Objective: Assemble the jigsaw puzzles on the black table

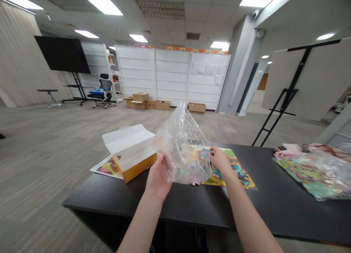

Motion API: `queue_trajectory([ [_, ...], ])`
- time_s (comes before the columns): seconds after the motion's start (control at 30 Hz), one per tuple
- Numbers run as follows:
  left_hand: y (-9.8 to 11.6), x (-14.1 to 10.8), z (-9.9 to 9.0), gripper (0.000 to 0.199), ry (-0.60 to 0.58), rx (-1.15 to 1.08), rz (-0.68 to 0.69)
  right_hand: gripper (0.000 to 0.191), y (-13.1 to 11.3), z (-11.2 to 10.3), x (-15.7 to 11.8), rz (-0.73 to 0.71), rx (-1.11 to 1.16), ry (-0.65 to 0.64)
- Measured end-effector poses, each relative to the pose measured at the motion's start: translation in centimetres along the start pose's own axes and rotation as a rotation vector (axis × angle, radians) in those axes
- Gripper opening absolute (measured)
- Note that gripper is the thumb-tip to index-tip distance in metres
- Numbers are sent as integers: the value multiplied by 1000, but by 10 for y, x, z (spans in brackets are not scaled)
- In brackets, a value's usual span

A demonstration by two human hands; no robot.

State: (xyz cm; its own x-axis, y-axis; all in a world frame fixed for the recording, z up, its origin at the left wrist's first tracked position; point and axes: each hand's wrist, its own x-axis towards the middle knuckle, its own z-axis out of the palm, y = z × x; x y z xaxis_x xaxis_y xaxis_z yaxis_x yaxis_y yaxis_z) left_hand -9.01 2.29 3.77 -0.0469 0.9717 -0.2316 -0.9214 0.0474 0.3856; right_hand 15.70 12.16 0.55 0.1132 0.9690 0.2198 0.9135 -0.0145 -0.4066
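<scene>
A crumpled clear plastic bag (182, 136) stands up in front of me, with my left hand (159, 176) closed on its lower left side. At the bag's right edge, my right hand (219, 159) is pinched on a small bluish bit that looks like a puzzle piece; whether it grips the bag too, I cannot tell. Behind and right of the bag, a yellow printed sheet (251, 181) lies on the table. Colourful puzzle pieces (241, 174) are heaped on it, partly hidden by the bag and my right forearm.
On the black table (274, 205), an open yellow box (139, 168) with a white inside sits at left over a printed sheet (106, 168). Plastic-wrapped colourful packets (315, 172) lie at right. Beyond stand cardboard boxes (139, 101), an office chair (102, 92) and an easel board (309, 77).
</scene>
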Motion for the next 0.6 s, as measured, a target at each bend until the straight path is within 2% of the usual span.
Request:
queue_trajectory([
  [0.13, -6, 0, 3, 20, 33, -3, -43, 26, -5, -9, -6, 9, -78, 52],
  [0.2, -8, -1, 3, 19, 46, -3, -48, 27, -8, -19, -10, -36, -19, 126],
  [0.27, -9, 0, 4, 17, 60, -11, -43, 27, -10, -33, -17, -125, 99, 119],
  [0.3, -11, 1, 5, 17, 68, -14, -38, 27, -12, -41, -22, -187, 177, 65],
  [0.4, -19, 6, 10, 15, 77, -3, -3, 29, -18, -67, -46, -375, 468, -237],
  [0.43, -25, 7, 13, 14, 69, 2, 14, 35, -20, -74, -55, -389, 568, -310],
  [0.5, -40, 10, 19, 12, 33, 14, 41, 46, -23, -83, -71, -364, 752, -363],
  [0.53, -49, 10, 23, 10, 6, 25, 48, 47, -23, -86, -77, -339, 820, -330],
  [0.6, -68, 9, 29, 11, -51, 72, 54, 43, -22, -87, -82, -275, 903, -178],
])
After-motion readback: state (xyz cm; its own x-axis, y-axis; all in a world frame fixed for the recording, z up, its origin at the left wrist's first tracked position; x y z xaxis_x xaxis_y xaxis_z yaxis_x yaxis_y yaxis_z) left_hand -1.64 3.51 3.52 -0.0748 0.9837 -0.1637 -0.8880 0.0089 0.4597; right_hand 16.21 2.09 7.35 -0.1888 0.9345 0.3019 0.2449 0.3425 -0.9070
